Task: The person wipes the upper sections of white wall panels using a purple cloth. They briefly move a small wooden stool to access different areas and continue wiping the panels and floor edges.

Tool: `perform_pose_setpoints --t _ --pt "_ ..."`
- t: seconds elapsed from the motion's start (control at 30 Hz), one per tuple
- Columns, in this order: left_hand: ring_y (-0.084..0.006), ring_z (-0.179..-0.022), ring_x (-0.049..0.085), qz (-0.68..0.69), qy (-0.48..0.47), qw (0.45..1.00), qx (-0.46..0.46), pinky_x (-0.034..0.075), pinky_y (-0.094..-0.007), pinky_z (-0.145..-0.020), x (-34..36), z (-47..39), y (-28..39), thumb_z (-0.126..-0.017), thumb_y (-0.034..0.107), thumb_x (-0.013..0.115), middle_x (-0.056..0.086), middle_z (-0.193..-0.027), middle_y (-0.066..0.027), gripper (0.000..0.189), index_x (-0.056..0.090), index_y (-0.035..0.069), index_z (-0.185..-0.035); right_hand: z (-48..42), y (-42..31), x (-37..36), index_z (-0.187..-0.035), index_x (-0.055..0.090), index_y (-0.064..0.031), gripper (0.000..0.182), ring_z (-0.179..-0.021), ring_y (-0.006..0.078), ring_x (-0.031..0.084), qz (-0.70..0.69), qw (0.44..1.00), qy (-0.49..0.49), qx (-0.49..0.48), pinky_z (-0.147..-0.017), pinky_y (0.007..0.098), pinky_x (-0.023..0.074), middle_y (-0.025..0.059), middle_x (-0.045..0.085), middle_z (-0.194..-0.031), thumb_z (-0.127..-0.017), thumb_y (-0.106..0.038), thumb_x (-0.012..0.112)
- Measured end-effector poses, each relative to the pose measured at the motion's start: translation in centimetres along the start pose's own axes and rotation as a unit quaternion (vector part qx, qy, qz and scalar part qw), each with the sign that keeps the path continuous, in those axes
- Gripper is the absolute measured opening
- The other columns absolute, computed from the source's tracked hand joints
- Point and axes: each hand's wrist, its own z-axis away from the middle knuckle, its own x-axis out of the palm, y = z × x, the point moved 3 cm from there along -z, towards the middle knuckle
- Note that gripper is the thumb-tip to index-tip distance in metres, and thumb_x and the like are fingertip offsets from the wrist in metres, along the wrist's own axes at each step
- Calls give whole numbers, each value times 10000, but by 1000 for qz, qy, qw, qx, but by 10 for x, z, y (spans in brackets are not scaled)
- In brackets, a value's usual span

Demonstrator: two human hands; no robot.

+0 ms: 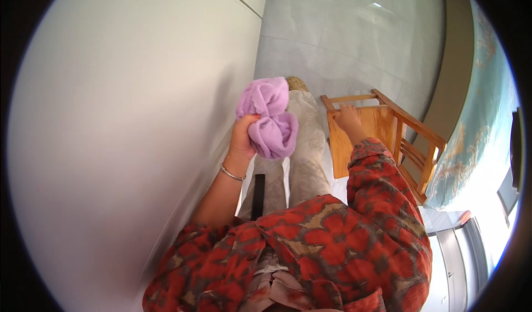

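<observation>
A crumpled purple cloth (272, 131) is gripped in my left hand (244, 135), bunched above and below my fingers. The hand is in front of my legs, close to the pale wall. On the right, my right hand (348, 119) rests at the edge of a wooden chair's seat (341, 150); its fingertips are bent over the rim, and whether they grip it is hard to tell. The chair's back with its slats points towards the right.
The pale wall (124, 83) runs along my left side. Grey floor (324, 29) lies ahead. Beyond the chair, at the right, a bed-like edge (455, 75) carries a teal patterned fabric (478, 129). My shoe (296, 83) shows beyond the cloth.
</observation>
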Motion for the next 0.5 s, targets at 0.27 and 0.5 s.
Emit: perform_pose_setpoints --t 0.27,0.5 --pt "-211 -908 600 38 -80 996 28 490 -338 -829 26 1 5 -748 142 541 608 -1011 -111 376 547 -25 -1085 -28 46 8 -984 625 -50 331 -896 341 609 153 977 -87 -119 -773 476 486 172 634 -949 -743 -276 650" --pt "-200 -918 594 21 -152 974 165 494 -310 -816 27 5 23 -707 73 563 599 -1045 -115 465 515 -42 -1155 -123 -3 -44 -924 682 -84 245 -796 246 631 270 865 -421 -44 -676 394 513 133 658 -899 -724 -225 660"
